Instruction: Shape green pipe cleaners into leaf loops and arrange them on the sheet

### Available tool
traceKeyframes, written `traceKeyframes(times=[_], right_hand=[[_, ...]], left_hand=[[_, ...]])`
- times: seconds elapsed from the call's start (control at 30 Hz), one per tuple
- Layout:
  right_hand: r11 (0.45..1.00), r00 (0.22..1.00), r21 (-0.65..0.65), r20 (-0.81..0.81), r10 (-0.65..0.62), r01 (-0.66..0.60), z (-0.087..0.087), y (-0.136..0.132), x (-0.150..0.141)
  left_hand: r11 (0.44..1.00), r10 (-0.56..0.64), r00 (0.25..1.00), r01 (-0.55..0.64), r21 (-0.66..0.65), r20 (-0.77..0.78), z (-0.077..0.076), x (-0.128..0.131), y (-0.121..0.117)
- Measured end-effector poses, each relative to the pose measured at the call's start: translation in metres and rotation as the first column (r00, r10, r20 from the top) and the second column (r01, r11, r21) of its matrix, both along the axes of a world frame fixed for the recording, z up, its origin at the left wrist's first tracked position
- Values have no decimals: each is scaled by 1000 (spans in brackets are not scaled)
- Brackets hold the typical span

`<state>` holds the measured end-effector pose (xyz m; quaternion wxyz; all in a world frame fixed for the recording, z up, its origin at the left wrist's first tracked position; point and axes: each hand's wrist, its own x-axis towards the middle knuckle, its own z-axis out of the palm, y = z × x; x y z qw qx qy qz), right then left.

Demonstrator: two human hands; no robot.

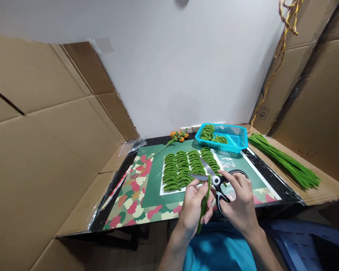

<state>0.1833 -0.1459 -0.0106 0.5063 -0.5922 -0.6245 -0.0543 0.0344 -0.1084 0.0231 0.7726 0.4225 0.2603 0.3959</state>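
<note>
My left hand [196, 205] pinches a green pipe cleaner piece [204, 210], held upright over the table's front edge. In my right hand [240, 199] is a pair of black-handled scissors [216, 180], fingers through the loops. The blades are spread apart and point left, close to the top of the green piece. Just beyond, rows of short curved green pieces [183, 165] lie in four columns on a white sheet [164, 193]. Whether my left hand holds one strand or several, I cannot tell.
A blue plastic basket [238, 148] holding more curved green pieces stands at the back right. Long green pipe cleaners [285, 162] lie on cardboard at the right. An orange flower stem [179, 136] rests at the back. Cardboard walls [45, 113] flank the table; a blue stool [305, 241] is at lower right.
</note>
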Motion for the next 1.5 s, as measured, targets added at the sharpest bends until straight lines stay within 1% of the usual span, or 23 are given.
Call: traceKeyframes(times=[0.2, 0.3, 0.47, 0.67, 0.73, 0.83, 0.9, 1.07, 1.17, 1.3, 1.4, 1.5], right_hand=[[1000, 1000, 21, 30, -3, 2, -3, 0, -1], [999, 999, 38, 32, -2, 1, -3, 0, -1], [1000, 1000, 22, 2, -3, 3, -4, 0, -3], [1000, 997, 3, -71, -8, 8, -8, 0, 0], [1000, 993, -4, -117, 28, -28, -7, 0, 2], [992, 968, -27, -223, 113, -122, -3, -1, 5], [985, 947, -38, -284, 152, -170, -1, 0, 6], [967, 908, -43, -358, 218, -249, -6, 6, 2], [969, 910, -35, -355, 216, -244, -11, 9, -2], [973, 921, 3, -322, 218, -229, -13, 10, -4], [974, 925, 6, -311, 218, -227, -13, 9, -4], [973, 917, 19, -331, 224, -231, -14, 8, -5]], left_hand=[[999, 35, 999, -35, -8, -41, -3, 0, 1], [999, 42, 998, -41, 10, -44, -4, -1, 3], [998, 56, 998, -54, 34, -38, -1, -1, 2], [999, 41, 999, -41, 6, 5, 0, 7, 0], [1000, 5, 1000, -5, 9, 19, -3, 9, 1], [997, -73, 997, 73, 18, 30, -7, 11, 2], [996, -92, 995, 91, 14, 27, -8, 11, 3], [999, -44, 998, 45, -7, 48, -4, 15, 1], [1000, -3, 996, 4, -4, 91, -4, 20, 0], [999, 38, 990, -38, -2, 132, -9, 24, -1], [999, 40, 986, -42, 7, 163, -11, 23, -2], [1000, 26, 980, -28, 8, 195, -9, 21, -4]])
